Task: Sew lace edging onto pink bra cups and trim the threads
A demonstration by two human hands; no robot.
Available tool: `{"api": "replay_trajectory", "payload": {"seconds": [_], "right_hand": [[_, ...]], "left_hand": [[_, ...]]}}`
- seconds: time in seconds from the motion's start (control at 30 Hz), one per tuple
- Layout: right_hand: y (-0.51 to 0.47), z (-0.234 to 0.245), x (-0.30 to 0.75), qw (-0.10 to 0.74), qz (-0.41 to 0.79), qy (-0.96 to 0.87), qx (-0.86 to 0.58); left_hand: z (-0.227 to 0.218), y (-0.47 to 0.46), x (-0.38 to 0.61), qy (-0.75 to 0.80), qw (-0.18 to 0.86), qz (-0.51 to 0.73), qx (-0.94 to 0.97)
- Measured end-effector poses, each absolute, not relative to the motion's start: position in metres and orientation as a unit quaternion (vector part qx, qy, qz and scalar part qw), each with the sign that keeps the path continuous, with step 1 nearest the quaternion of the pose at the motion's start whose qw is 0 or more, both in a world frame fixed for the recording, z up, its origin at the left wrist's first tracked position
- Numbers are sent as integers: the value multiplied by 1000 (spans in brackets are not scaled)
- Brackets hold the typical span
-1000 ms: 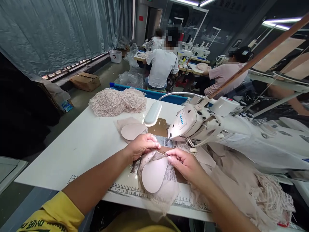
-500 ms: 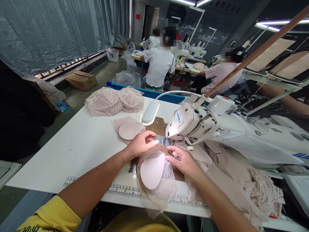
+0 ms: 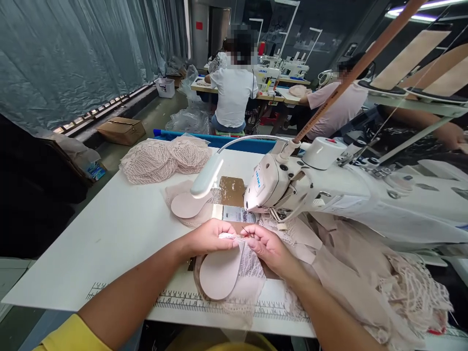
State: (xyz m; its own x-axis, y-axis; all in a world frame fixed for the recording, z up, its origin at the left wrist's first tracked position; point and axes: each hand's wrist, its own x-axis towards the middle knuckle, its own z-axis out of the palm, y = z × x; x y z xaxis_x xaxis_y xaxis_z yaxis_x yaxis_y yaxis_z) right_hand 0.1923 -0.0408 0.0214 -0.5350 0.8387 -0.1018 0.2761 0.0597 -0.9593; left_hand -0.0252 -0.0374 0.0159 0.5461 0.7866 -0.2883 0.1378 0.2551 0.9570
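My left hand is closed on the top edge of a beige lace piece with a smooth pink cup pad on it. The piece hangs down over the table's front ruler. Right beside it, my right hand is closed, its fingertips at the same edge. A thin dark pointed tool shows at those fingertips; its kind is hard to make out. Just beyond both hands are the sewing machine's head and metal plate.
A second padded lace piece lies left of the machine. Stacked lace pieces sit at the back. A lamp reaches over the table. Heaped beige fabric covers the right side. Co-workers sit at machines beyond.
My hands have come together at the lace piece's top edge, and the left now pinches it. The piece lies slightly further left in view. The camera view has shifted a little.
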Motion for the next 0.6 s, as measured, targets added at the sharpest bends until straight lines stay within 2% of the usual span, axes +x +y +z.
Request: {"api": "replay_trajectory", "payload": {"seconds": [0.27,0.4,0.6], "right_hand": [[-41,22,204,240,602,-641,-411],[-41,25,202,217,588,-668,-401],[-46,24,196,239,541,-694,-411]], "left_hand": [[22,-37,-25,411,741,244,472],[26,-37,-23,412,737,244,476],[21,-38,-24,395,732,232,504]]}}
